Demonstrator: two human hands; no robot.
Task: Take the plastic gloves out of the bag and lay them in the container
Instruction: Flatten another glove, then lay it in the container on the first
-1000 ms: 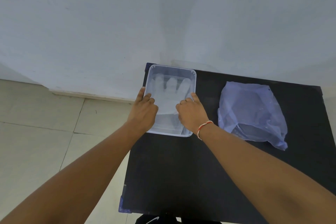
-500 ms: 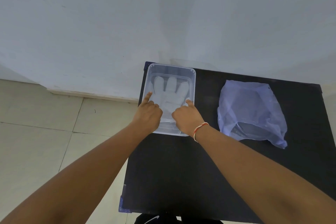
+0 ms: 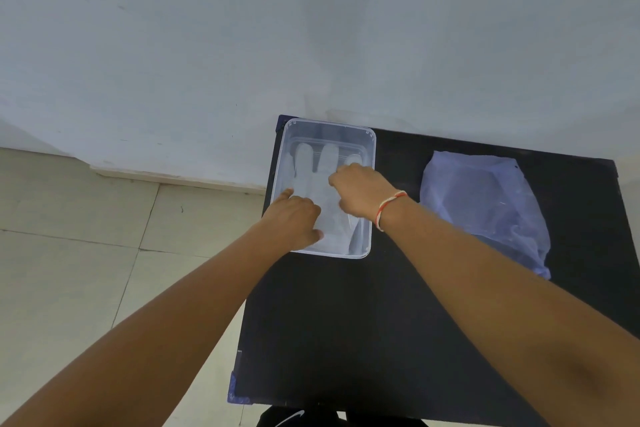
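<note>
A clear rectangular plastic container [image 3: 329, 126] stands at the far left corner of the black table [image 3: 381, 322]. A translucent plastic glove [image 3: 320, 170] lies flat inside it, fingers pointing away from me. My left hand [image 3: 294, 218] presses on the glove's near left part with its fingers down. My right hand [image 3: 360, 191] rests over the glove's right side, fingertips touching the glove fingers. The pale blue plastic bag [image 3: 485, 204] lies crumpled to the right of the container, touched by neither hand.
The table stands against a white wall [image 3: 311, 28]. A tiled floor [image 3: 86, 253] lies left of the table's edge. A red and white band is on my right wrist [image 3: 389, 210].
My right hand has moved farther over the glove toward its fingers. My left hand has stayed at the glove's near left side.
</note>
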